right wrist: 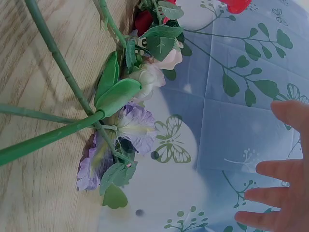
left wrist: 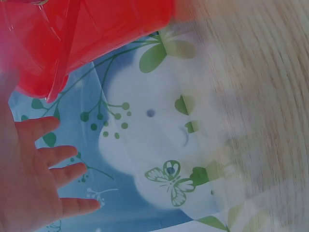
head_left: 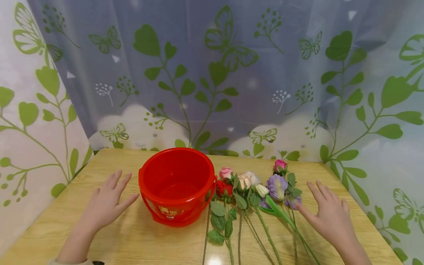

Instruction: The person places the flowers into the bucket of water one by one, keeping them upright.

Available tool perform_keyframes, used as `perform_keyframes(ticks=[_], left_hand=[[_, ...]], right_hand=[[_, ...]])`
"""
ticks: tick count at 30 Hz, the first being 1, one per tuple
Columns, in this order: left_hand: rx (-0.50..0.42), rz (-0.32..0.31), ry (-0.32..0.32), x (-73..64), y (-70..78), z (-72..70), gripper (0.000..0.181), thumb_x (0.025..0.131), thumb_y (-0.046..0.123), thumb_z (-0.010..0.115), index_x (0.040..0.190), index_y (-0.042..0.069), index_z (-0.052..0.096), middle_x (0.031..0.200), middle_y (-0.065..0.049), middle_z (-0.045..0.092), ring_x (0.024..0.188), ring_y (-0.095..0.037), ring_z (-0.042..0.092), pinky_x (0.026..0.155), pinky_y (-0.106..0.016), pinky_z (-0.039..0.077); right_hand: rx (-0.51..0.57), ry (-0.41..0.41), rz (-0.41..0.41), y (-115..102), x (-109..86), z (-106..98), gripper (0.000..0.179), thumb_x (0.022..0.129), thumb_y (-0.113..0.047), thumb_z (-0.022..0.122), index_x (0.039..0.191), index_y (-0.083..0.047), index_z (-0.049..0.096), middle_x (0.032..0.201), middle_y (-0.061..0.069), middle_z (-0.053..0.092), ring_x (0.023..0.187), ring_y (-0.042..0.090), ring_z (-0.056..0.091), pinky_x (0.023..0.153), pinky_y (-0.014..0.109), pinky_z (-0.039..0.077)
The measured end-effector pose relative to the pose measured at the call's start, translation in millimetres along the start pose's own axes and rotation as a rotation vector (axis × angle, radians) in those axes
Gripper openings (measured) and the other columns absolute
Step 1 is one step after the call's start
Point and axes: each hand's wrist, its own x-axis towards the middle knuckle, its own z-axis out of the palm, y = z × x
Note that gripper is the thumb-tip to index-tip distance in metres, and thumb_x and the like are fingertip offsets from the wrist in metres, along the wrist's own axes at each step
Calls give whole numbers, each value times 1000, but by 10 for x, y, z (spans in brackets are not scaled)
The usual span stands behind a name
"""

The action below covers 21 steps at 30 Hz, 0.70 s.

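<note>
Between spread, unladen hands [head_left: 107,204] [head_left: 331,218] | red bucket [head_left: 177,180] beside left | flowers [head_left: 244,181] beside right

Your bucket [head_left: 175,203] is red inside and out, with gold-coloured lettering [head_left: 170,211] on its near side. To its right you have a red rose [head_left: 224,188], a pink rose [head_left: 226,172], a peach rose [head_left: 244,182], a cream bud [head_left: 261,190], a purple flower [head_left: 275,187] streaked yellowish and — farthest — a deep pink rose [head_left: 280,165]. The long leaf [head_left: 279,209] is bright green. Your table [head_left: 126,239] shows yellowish wood grain; the far curtain [head_left: 116,73] is blue-grey, patterned with green leaves, butterflies and white cloud shapes.
</note>
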Motion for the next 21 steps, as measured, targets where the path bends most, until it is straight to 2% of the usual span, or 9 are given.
perform_keyframes(ticks=[8, 13, 17, 21], left_hand=[[10, 63, 157, 10, -1, -3, 59, 86, 39, 54, 125, -3, 46, 130, -30, 33, 113, -48, 33, 81, -66, 31], [-10, 67, 211, 14, 28, -19, 51, 85, 30, 58, 120, -5, 50, 125, -31, 39, 108, -49, 39, 79, -63, 36], [-34, 63, 258, 7, 44, -12, 43, 85, 27, 58, 114, -6, 54, 116, -27, 48, 103, -44, 46, 77, -58, 41], [-34, 34, 266, -5, 57, -9, 40, 86, 28, 56, 109, -4, 57, 109, -23, 54, 98, -41, 51, 71, -54, 45]], right_hand=[[37, 117, -43, -41, -8, -5, 66, 79, -45, 61, 123, 2, 48, 122, 30, 42, 106, 49, 39, 82, 69, 22], [75, 190, -74, -59, -13, -6, 54, 77, -34, 66, 114, 4, 54, 116, 29, 48, 100, 48, 44, 79, 66, 28], [90, 240, -88, -78, -21, -5, 46, 75, -26, 68, 108, 4, 56, 108, 27, 53, 95, 47, 48, 74, 65, 33], [107, 258, -89, -86, -31, -2, 44, 74, -22, 69, 107, 5, 57, 99, 26, 58, 88, 44, 53, 70, 59, 40]])
